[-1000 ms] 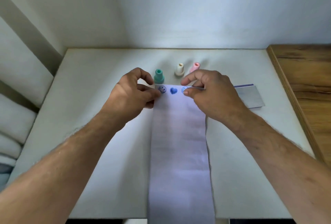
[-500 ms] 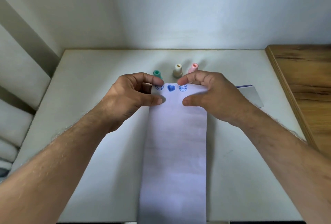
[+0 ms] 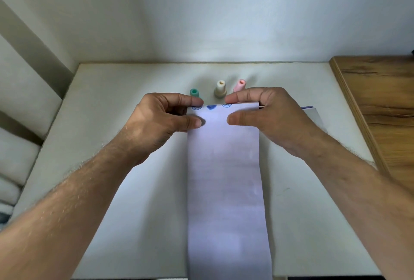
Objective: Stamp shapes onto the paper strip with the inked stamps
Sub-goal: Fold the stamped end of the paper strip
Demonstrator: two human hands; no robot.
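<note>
A long white paper strip (image 3: 226,185) runs from the table's near edge toward the stamps. Its far end carries three blue stamped marks: a round one, a heart (image 3: 211,107) and another round one. My left hand (image 3: 161,120) pinches the strip's far left corner between thumb and forefinger. My right hand (image 3: 266,116) pinches the far right corner the same way. Behind the strip's end stand three stamps: a green stamp (image 3: 194,92), a beige stamp (image 3: 220,89) and a pink stamp (image 3: 239,85).
The white table (image 3: 125,91) meets a wall at the back. A flat grey pad with a blue edge (image 3: 313,113) lies right of my right hand. A wooden surface (image 3: 380,105) adjoins the table on the right. Pale cushions (image 3: 15,156) sit at left.
Both hands have slid the strip's far end away from me, closer to the stamps. The stamped marks now sit at the very far edge, partly foreshortened.
</note>
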